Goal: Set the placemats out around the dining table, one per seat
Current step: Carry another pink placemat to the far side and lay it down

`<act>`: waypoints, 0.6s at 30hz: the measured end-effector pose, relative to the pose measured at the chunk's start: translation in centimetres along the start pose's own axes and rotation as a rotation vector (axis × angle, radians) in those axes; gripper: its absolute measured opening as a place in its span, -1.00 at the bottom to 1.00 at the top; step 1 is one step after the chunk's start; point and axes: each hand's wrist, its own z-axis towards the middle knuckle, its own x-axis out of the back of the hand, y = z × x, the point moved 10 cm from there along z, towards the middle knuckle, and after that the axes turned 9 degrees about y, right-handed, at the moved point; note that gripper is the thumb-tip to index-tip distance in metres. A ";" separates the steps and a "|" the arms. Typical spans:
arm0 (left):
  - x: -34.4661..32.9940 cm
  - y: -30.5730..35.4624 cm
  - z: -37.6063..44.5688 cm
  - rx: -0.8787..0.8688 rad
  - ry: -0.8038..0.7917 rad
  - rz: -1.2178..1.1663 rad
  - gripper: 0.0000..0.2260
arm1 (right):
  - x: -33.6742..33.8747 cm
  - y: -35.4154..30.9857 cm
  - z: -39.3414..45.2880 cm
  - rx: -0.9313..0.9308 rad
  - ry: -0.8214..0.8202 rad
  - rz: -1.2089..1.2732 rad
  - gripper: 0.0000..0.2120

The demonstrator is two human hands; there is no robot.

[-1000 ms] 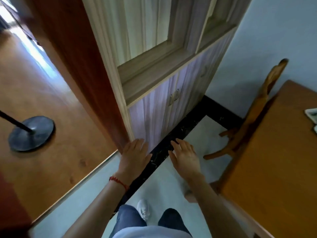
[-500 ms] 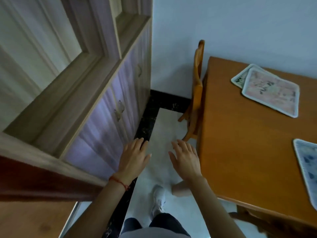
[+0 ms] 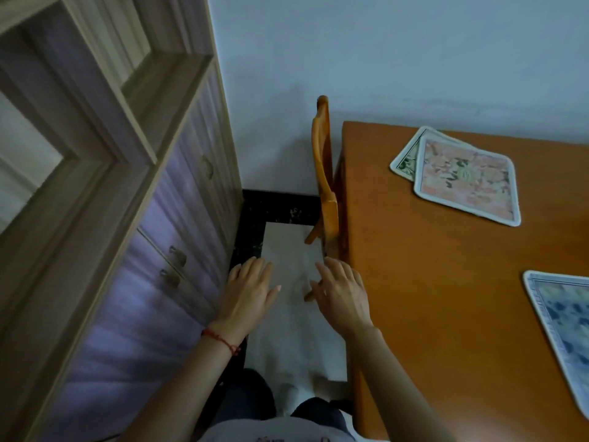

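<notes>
No legible writing is being shown on any surface. Both the left hand (image 3: 247, 290) and the right hand (image 3: 342, 291) are being held out flat over the pale floor, fingers straight, nothing gripped. A pink floral rectangular placemat (image 3: 467, 180) is lying overlapping a green-edged placemat (image 3: 404, 159) on the orange wooden dining table (image 3: 430, 282); a blue patterned placemat (image 3: 564, 327) is lying at its right edge. Compared with half a second ago, more tabletop is being brought into view.

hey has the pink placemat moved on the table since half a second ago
No. The pink placemat lies over the green-edged mat near the table's far wall-side corner, just as before; only the camera has swung, shifting everything in the frame.
</notes>
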 end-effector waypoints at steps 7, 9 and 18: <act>-2.1 -1.6 7.0 -0.085 -0.052 -0.017 -0.56 | -1.0 1.4 5.6 -0.070 0.001 -0.081 -0.60; -2.5 -2.1 9.0 -0.110 -0.073 -0.019 -0.55 | -1.0 1.7 7.1 -0.098 0.017 -0.077 -0.61; -2.4 -1.9 17.0 -0.248 -0.040 -0.074 -0.54 | 1.0 4.2 11.9 -0.223 0.155 -0.093 -0.68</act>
